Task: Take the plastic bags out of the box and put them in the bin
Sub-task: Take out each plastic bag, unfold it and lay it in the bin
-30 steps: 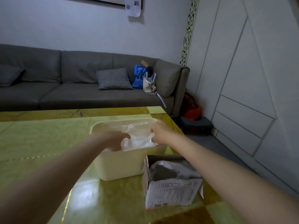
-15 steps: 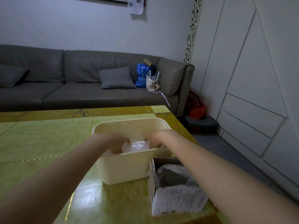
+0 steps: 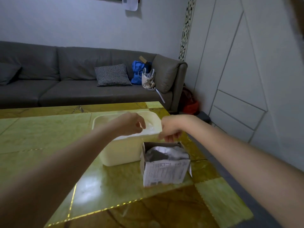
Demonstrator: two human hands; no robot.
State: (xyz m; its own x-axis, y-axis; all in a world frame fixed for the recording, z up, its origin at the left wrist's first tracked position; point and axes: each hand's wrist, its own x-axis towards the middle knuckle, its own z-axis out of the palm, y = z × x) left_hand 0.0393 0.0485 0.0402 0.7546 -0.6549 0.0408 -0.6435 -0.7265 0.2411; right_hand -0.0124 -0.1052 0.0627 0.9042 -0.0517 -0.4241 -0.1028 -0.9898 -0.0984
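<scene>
My right hand (image 3: pixel 171 130) hangs loosely curled and empty over the box (image 3: pixel 165 163); I'd dip straight down and pinch the crumpled plastic bags (image 3: pixel 166 153). My left hand (image 3: pixel 131 124), fingers curled and seemingly empty, hovers over the cream bin (image 3: pixel 121 152) on the counter (image 3: pixel 41 134).

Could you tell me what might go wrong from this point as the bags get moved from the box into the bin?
1. The box stands near the table's right edge; a tug by the right hand could tip it or push it off.
2. Loose plastic in the bin may spring out, since the left hand is above it rather than pressing it.
3. The remaining bag is crumpled, so it could snag on the box flaps.
</scene>
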